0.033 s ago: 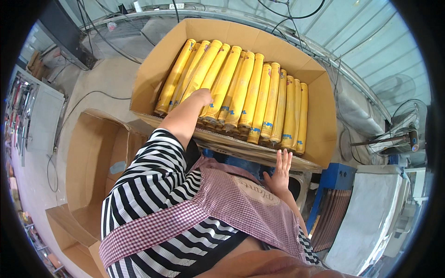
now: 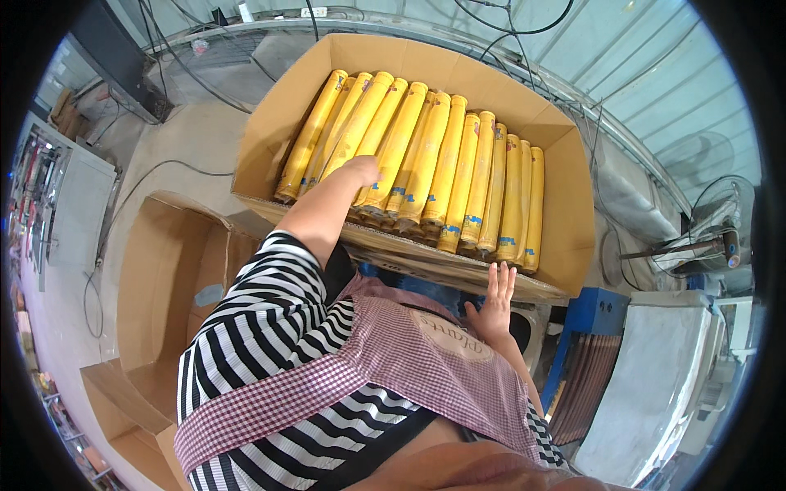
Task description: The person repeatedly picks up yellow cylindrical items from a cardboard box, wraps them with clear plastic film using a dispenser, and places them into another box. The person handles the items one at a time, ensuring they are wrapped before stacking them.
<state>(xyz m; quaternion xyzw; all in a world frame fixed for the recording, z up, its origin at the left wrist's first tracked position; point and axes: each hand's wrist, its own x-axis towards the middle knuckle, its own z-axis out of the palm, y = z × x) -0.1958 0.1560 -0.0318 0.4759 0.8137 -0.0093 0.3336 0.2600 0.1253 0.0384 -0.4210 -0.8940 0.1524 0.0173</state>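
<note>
A large cardboard box in front of me holds a row of several long yellow tubes with blue marks near their lower ends. They lie side by side, slanted. My left hand reaches over the near wall into the box and rests on the tubes at the left of the middle. Its fingers point down and are mostly hidden, so any grip cannot be seen. At the box's near edge, toward the right, my right hand has its fingers stretched out against the cardboard and holds nothing.
A second cardboard box with raised flaps stands at my left. To the right are a blue machine frame with brown rollers, a white covered surface and a fan. Black cables hang behind the yellow tubes' box.
</note>
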